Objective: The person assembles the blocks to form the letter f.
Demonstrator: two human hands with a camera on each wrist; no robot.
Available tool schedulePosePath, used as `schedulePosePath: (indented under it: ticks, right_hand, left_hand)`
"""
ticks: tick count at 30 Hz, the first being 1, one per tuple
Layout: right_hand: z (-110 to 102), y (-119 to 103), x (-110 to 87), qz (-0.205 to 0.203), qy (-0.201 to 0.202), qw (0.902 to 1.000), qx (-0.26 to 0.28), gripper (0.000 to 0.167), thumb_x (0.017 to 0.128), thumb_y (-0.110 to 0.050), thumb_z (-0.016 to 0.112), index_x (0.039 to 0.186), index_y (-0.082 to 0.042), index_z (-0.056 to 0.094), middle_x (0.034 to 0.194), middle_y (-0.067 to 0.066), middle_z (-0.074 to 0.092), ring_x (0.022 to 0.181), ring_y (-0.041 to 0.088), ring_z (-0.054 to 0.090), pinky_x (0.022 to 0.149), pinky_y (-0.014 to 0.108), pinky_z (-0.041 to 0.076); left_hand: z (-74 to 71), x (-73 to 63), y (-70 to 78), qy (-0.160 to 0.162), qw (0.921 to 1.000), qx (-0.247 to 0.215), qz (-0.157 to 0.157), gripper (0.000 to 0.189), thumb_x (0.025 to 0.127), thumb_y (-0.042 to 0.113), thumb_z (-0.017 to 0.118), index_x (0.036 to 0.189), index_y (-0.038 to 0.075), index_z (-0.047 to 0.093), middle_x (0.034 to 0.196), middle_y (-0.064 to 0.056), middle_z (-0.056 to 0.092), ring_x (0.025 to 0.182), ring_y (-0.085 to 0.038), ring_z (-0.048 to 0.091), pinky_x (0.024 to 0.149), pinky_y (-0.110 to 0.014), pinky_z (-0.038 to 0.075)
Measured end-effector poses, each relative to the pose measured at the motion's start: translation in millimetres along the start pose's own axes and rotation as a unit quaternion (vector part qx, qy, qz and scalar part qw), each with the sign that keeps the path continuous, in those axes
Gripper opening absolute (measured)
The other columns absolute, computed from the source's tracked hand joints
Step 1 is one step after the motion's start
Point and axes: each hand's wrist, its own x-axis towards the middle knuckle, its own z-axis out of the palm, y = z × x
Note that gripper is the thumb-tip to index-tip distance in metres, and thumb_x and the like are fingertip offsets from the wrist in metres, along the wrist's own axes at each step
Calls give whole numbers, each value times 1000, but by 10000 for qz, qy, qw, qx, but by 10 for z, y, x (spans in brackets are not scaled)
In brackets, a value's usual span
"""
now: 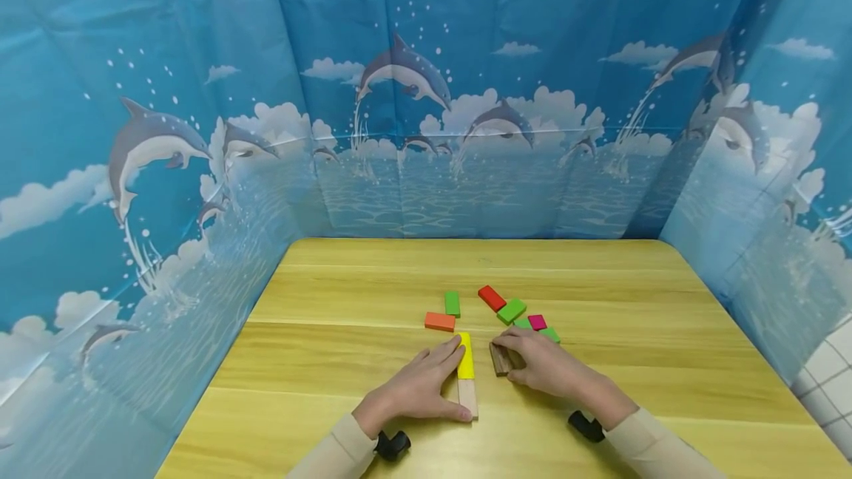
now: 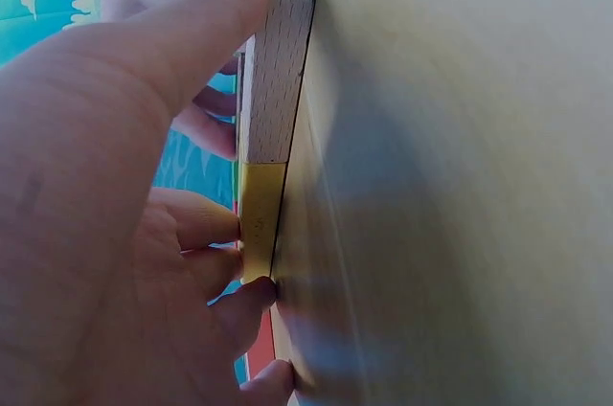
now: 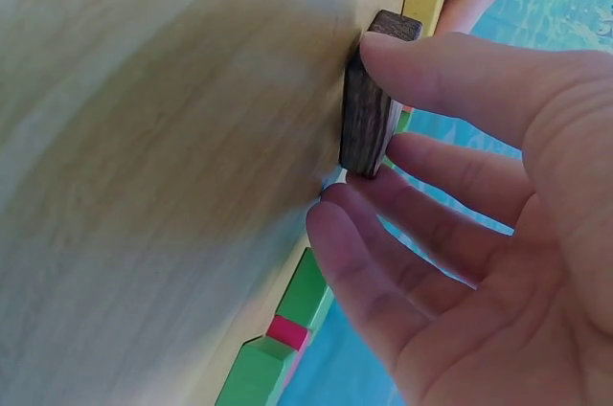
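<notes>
A yellow block [image 1: 466,362] and a pale wooden block [image 1: 468,396] lie end to end on the table in the head view. My left hand [image 1: 422,384] spans the pair, thumb at the near end of the pale one, fingertips along the yellow one. The left wrist view shows the thumb on the pale block's end and fingers against the yellow block [image 2: 261,219]. To the right, my right hand [image 1: 549,364] pinches a dark brown wooden block [image 1: 499,362] between thumb and fingers. In the right wrist view the thumb lies across one end of this brown block [image 3: 366,119].
Beyond my left hand lie an orange block [image 1: 440,321] and a green block [image 1: 452,304]. A red block [image 1: 492,298], several green blocks [image 1: 512,310] and a magenta block [image 1: 537,322] lie beyond my right hand. A dolphin-print curtain [image 1: 466,94] surrounds the wooden table [image 1: 319,294].
</notes>
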Motion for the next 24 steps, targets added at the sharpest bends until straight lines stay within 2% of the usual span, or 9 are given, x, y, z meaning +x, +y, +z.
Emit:
schedulePosePath:
  ticks: [9,18,24]
  right_hand:
    - [-15,-2,-17,91,102,9998,161,53,82,-15,84,131,-6,67,128,6,62,111,21,61,92,41,54]
    - [-17,-8,-2,194,268,9991,258,54,82,-16,83,132,-5,66,132,12,61,116,27,60,93,44,53]
    - [-48,14,63,271,592,9978,152,55,80,-16,83,131,-4,66,129,12,62,113,27,61,93,47,53]
  left_hand:
    - [7,11,17,-21,10000,-2,-24,111,84,76,59,162,8,18,169,-7,7,153,-20,14,118,-56,20]
    - [46,12,-5,46,9999,99,18,111,84,78,57,162,9,18,169,-7,8,153,-19,14,118,-56,20]
    - [52,-10,-12,97,9999,46,11,110,84,77,58,162,12,18,169,-6,7,153,-19,12,119,-55,18]
